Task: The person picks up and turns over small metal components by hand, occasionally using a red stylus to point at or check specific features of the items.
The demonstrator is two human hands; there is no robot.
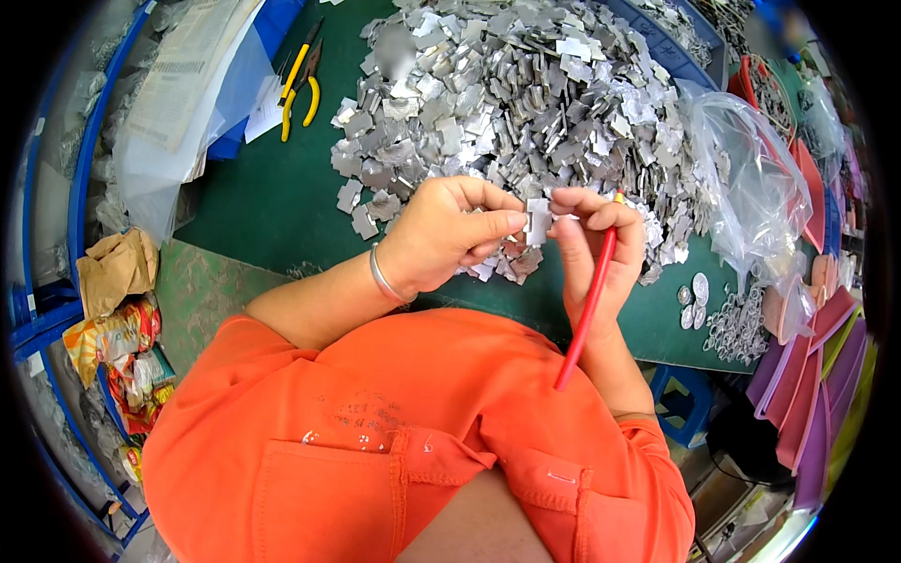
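My orange shirt (413,441) fills the near edge of the view, and both my forearms rise from it toward the green counter (272,202). My left hand (441,235), a thin silver bangle (385,277) at its wrist, is pinched shut on a small flat grey metal piece (537,220), thumb and forefinger gripping its left edge. My right hand (596,244) meets it from the other side, fingertips closed on the same piece, so the piece sits upright between the two hands just above the counter. The right hand also grasps a red stick-like tool (587,310) that runs down along my palm toward my shirt, its yellow tip showing above my fingers.

Directly behind my hands spreads a big heap of the same grey metal pieces (526,94), covering much of the counter. To the right lies a crumpled clear plastic bag (751,188), and near it small silvery rings and discs (727,324). Farther left, yellow-handled pliers (300,80) rest beside a clear plastic sheet (178,103). Pink and purple trays (817,375) stack at the right rim.
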